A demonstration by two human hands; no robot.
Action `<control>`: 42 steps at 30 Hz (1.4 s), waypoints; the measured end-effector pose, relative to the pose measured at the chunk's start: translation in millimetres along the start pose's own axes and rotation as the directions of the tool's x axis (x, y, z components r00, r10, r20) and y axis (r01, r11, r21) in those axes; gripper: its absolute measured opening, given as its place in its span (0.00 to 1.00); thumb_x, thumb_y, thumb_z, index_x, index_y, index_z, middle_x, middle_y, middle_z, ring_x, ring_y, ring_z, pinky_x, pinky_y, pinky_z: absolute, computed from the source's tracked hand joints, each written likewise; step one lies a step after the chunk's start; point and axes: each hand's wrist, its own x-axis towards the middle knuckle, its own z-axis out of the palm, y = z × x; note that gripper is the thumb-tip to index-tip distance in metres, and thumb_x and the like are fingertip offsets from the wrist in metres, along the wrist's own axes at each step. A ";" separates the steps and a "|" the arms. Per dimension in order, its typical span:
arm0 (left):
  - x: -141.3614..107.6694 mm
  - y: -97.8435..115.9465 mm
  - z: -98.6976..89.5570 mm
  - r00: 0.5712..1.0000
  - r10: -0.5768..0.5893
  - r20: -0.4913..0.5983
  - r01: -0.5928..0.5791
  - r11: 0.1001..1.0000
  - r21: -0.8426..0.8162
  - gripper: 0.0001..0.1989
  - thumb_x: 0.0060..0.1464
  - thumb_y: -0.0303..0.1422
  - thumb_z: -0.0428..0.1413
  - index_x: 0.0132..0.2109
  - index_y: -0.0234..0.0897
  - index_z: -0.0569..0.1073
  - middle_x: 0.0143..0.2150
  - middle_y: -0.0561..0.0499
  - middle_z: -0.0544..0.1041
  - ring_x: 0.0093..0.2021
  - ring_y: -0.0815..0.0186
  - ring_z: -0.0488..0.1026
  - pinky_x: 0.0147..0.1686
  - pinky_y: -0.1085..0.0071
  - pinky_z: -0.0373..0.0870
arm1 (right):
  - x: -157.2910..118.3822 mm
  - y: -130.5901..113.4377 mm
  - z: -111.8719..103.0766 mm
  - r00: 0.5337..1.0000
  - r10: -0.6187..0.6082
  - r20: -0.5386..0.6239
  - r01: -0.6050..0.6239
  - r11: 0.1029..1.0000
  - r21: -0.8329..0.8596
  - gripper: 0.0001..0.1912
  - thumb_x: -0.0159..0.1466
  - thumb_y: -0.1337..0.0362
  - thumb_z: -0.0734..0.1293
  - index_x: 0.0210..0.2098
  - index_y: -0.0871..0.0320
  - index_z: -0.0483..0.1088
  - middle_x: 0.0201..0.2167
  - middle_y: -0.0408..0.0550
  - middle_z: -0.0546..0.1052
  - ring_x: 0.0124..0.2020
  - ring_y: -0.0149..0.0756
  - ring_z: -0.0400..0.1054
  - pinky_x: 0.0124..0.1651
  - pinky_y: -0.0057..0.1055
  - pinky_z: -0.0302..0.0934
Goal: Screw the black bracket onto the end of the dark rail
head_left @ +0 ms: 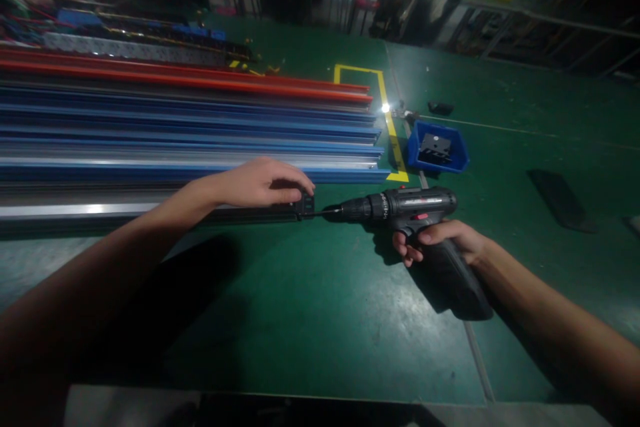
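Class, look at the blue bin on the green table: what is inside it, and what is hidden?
The blue bin holds dark parts, one with a pale round spot. Anything beneath them is covered, so their full number cannot be told.

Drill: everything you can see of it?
The drill is black, plastic-looking, with red accents, a marked collar and tapered chuck. The right hand grips its handle. The thin bit points image-left, its tip at the black end piece; contact and spin can't be told.
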 end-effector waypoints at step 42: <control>4.8 3.2 5.5 0.997 0.068 -0.020 -0.067 0.996 0.054 0.10 0.67 0.34 0.55 0.41 0.40 0.81 0.44 0.51 0.84 0.43 0.68 0.80 0.45 0.75 0.69 | 0.2 -2.2 4.0 0.999 0.014 -0.049 -0.016 1.000 -0.027 0.14 0.64 0.67 0.71 0.48 0.71 0.78 0.42 0.57 0.81 0.36 0.33 0.76 0.50 0.37 0.74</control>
